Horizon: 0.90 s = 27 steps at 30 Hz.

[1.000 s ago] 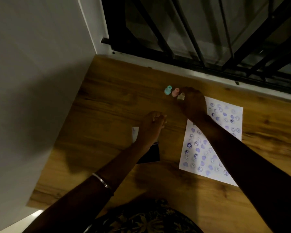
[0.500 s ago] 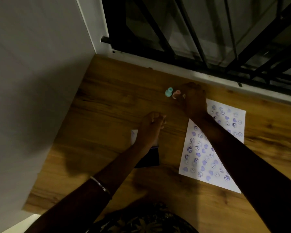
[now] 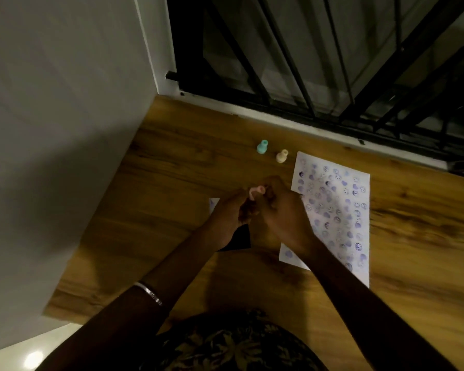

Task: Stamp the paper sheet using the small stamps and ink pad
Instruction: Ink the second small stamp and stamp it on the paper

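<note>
The white paper sheet (image 3: pixel 335 210) lies right of centre on the wooden table, covered with purple stamp marks. A teal stamp (image 3: pixel 262 146) and a beige stamp (image 3: pixel 281 156) stand upright beyond the sheet's far left corner. My right hand (image 3: pixel 281 212) and my left hand (image 3: pixel 228 215) meet left of the sheet, fingertips together around a pink stamp (image 3: pixel 255 192) held above the table. The dark ink pad (image 3: pixel 239 241) lies under my hands, mostly hidden. A small white piece (image 3: pixel 214 204) shows at its left.
A grey wall (image 3: pixel 65 129) borders the table on the left. A dark barred window (image 3: pixel 332 62) runs along the far edge. Bare wood (image 3: pixel 426 250) extends right of the sheet. A metal bangle (image 3: pixel 149 291) sits on my left wrist.
My right hand took the pink stamp from the row at the back and carried it toward me to meet my left hand. Two stamps now stand there. The camera tilted.
</note>
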{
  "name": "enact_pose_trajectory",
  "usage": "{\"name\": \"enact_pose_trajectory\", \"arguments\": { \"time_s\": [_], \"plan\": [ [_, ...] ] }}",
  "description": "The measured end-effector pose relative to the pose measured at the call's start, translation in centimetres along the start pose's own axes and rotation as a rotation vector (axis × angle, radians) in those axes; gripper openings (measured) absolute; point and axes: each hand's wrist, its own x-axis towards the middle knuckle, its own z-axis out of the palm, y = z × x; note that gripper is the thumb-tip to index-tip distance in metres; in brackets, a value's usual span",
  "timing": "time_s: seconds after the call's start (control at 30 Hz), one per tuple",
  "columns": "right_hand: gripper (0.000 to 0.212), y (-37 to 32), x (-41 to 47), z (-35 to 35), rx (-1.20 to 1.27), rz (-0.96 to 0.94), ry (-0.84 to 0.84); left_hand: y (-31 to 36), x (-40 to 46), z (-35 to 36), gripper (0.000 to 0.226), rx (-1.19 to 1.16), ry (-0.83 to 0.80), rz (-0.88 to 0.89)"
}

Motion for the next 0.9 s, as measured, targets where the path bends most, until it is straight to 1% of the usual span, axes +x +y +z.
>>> {"name": "enact_pose_trajectory", "arguments": {
  "time_s": [0.07, 0.17, 0.27, 0.33, 0.4, 0.47, 0.53, 0.63, 0.7, 0.77, 0.83, 0.9],
  "plan": [
    [0.012, -0.4, -1.3, 0.3, 0.027, 0.017, -0.017, -0.7, -1.0, -0.6, 0.026, 0.009, -0.037, 0.012],
    [0.015, -1.1, -2.9, 0.7, 0.061, 0.005, -0.048, -1.5, -2.4, -1.4, 0.034, 0.109, -0.073, 0.029],
    [0.011, -1.8, -4.4, 1.1, 0.051, -0.046, -0.057, -1.8, -3.8, -1.5, 0.046, 0.276, 0.014, 0.072],
    [0.009, -2.4, -5.2, 1.4, 0.072, -0.069, -0.065, -2.0, -4.5, -1.7, 0.050, 0.330, 0.085, 0.097],
    [0.010, -2.8, -5.8, 1.7, 0.051, -0.089, -0.061, -2.3, -4.9, -2.6, 0.046, 0.312, 0.149, 0.128],
    [0.012, -2.6, -6.0, 1.9, -0.022, -0.108, -0.069, -2.2, -5.0, -3.8, 0.033, 0.266, 0.220, 0.137],
    [0.012, -2.1, -6.0, 2.3, -0.148, -0.108, -0.133, -1.7, -5.0, -4.9, 0.019, 0.134, 0.287, 0.094],
    [0.011, -1.6, -6.1, 3.6, -0.347, -0.146, -0.196, -1.2, -5.0, -5.8, 0.018, -0.048, 0.307, 0.050],
    [0.011, -1.5, -6.2, 4.6, -0.453, -0.171, -0.231, -1.3, -5.0, -6.4, 0.021, -0.061, 0.322, 0.047],
    [0.026, -1.5, -6.1, 5.4, -0.513, -0.177, -0.269, -1.6, -5.0, -6.8, 0.023, 0.029, 0.354, 0.057],
    [0.040, -1.4, -6.1, 5.9, -0.538, -0.172, -0.273, -1.9, -5.3, -6.9, 0.028, 0.199, 0.380, 0.098],
    [0.043, -1.3, -5.9, 6.1, -0.550, -0.165, -0.256, -2.3, -5.6, -6.7, 0.027, 0.361, 0.390, 0.152]
  ]
}}
